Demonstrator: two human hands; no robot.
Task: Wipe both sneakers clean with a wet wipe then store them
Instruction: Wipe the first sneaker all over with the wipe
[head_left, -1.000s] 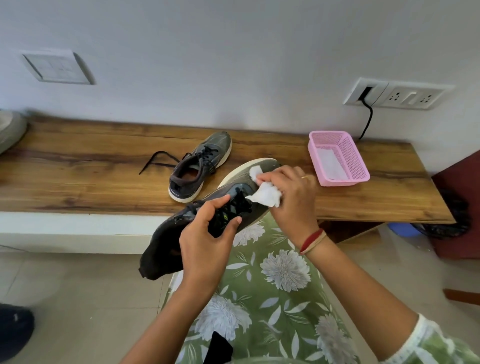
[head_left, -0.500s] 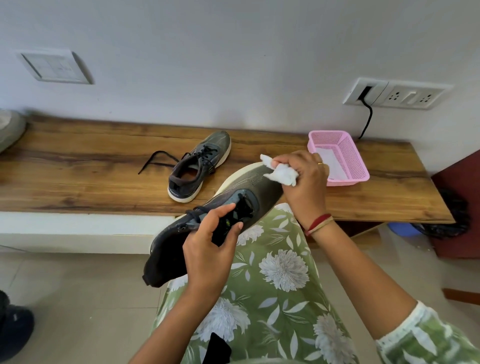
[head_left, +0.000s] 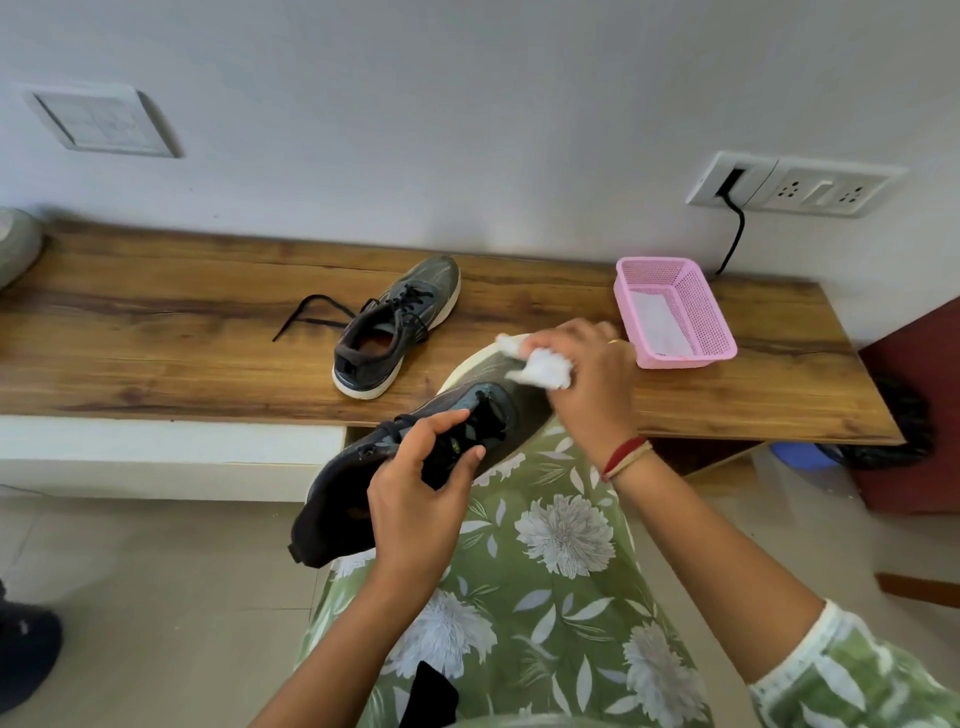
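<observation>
A dark grey sneaker (head_left: 343, 483) with a white sole lies tilted over my lap, toe pointing toward the bench. My left hand (head_left: 421, 493) grips it around the laces and tongue. My right hand (head_left: 587, 374) holds a crumpled white wet wipe (head_left: 543, 369) and presses it on the sneaker's toe area. The second grey sneaker (head_left: 395, 332) stands upright on the wooden bench (head_left: 156, 338), its black lace trailing to the left.
A pink mesh basket (head_left: 696, 306) with a white sheet inside sits on the bench at right. A wall socket (head_left: 789, 184) with a black cable is above it. A dark bag (head_left: 893, 431) and blue tub lie right of the bench on the tiled floor.
My right hand slid the wipe from the laces up along the sneaker toward its toe. The left hand kept its grip with the sneaker shifting slightly.
</observation>
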